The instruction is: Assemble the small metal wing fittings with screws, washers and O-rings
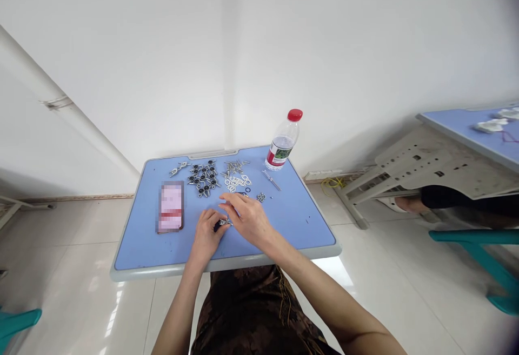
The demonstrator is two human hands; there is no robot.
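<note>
My left hand (208, 235) is closed round a small metal part (224, 222) low over the blue desk (146, 252). Just right of it, my right hand (245, 218) hovers with its fingers bent; its thumb and forefinger stand apart near the part. Beyond my hands lie a pile of metal pieces with black round centres (204, 178), white flat ring-shaped pieces (238, 182) and a heap of screws (235, 167). A cluster of small metal balls (261, 197) is right of my right hand, near a dark ring (247, 189).
A phone (170, 207) lies at the desk's left. A red-capped water bottle (284, 141) stands at the back right, with a metal rod-like tool (271, 180) before it. Another desk (466, 133) and a person's leg (409, 205) are to the right.
</note>
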